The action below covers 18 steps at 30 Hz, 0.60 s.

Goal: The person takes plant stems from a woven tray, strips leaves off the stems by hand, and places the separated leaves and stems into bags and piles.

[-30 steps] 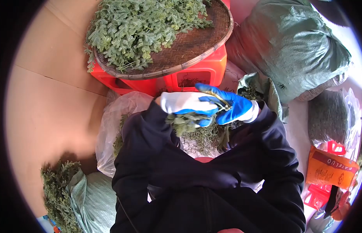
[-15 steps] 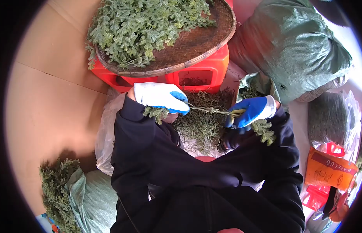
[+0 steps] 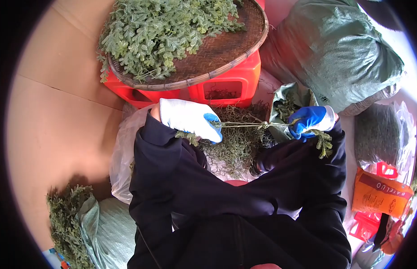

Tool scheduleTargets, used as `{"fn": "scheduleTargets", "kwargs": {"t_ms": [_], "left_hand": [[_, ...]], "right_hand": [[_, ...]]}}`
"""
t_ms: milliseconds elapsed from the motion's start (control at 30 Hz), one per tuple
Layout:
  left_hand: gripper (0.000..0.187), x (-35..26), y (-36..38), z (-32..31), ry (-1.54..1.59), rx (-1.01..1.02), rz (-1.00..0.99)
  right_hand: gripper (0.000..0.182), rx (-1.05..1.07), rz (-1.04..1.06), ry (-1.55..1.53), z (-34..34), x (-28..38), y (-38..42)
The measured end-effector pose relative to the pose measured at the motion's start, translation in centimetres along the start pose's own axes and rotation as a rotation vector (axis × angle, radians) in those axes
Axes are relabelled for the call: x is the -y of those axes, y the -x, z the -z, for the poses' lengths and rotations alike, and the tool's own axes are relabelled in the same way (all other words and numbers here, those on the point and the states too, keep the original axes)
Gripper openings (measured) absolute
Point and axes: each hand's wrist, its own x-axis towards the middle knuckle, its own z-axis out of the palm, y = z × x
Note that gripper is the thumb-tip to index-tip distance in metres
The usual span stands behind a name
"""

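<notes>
- Woven tray (image 3: pixel 217 49) sits on red stool (image 3: pixel 249 76) ahead.
- Left hand (image 3: pixel 193 120), right hand (image 3: pixel 310 122) pinch opposite sides of knotted stem (image 3: pixel 264 125), taut between them.
- Even, level pull seems best; jerking could snap it.

A small makeshift workshop, by the look of it: leafy sprigs (image 3: pixel 159 36) heap on a woven tray (image 3: pixel 213 56), spilling over its left edge; a red plastic stool (image 3: pixel 250 77) shows under the near edge; loose stems (image 3: pixel 237 148) lie tangled before it; a bulging green sack (image 3: pixel 334 54) and an orange packet (image 3: pixel 381 195) sit beyond the right edge.
</notes>
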Motion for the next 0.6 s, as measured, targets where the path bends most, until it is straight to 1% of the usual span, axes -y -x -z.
{"fn": "scheduleTargets", "kwargs": {"t_ms": [67,167,200,233,267,300,367,400,433,467,500,533,567,600], "left_hand": [[0.036,-1.3,-0.2,0.0,-0.028,0.028,0.049],[0.031,1.0,0.5,0.8,0.025,0.301,-0.013],[0.029,4.2,3.3,2.6,0.227,0.289,0.135],[0.021,8.5,5.2,2.9,0.645,0.273,-0.037],[0.022,12.7,4.9,2.4,0.441,0.103,-0.147],[0.023,8.7,3.1,0.4,0.245,-0.058,-0.257],[0.024,2.7,-5.0,-3.7,0.589,-0.283,-0.219],[0.026,-0.3,-9.0,-5.8,0.752,-0.402,-0.228],[0.024,-3.6,-11.8,-6.7,0.863,-0.449,-0.066],[0.025,-4.1,-14.6,-7.4,0.783,-0.400,-0.095],[0.025,-4.4,-18.0,-8.1,0.830,-0.458,-0.149],[0.022,-2.1,-23.2,-9.2,0.774,-0.559,-0.237],[0.024,-2.5,-24.8,-9.1,0.728,-0.554,-0.199],[0.026,-3.2,-26.0,-8.6,0.878,-0.498,-0.259]], "right_hand": [[0.030,-0.042,0.001,0.046,-0.1,-0.2,0.8],[0.027,-0.137,0.018,0.161,-0.8,-1.0,2.8],[0.026,-0.192,0.031,0.153,-1.2,-2.0,3.4],[0.026,-0.255,0.056,0.136,-1.2,-2.8,4.4],[0.025,-0.346,0.089,0.079,-1.6,-4.2,5.2],[0.024,-0.444,0.137,-0.016,-2.3,-5.5,5.9],[0.023,-0.625,0.282,-0.227,-3.3,-7.6,6.3],[0.023,-0.678,0.406,-0.325,-3.8,-7.9,5.9],[0.023,-0.705,0.566,-0.389,-4.4,-7.8,5.2],[0.022,-0.695,0.754,-0.402,-4.9,-6.5,4.3],[0.022,-0.665,0.942,-0.413,-5.5,-5.3,3.4],[0.025,-0.716,1.031,-0.468,-6.0,-4.8,2.9],[0.029,-0.669,1.014,-0.433,-5.7,-4.3,3.0],[0.031,-0.676,0.951,-0.446,-5.2,-4.6,2.9]]}}
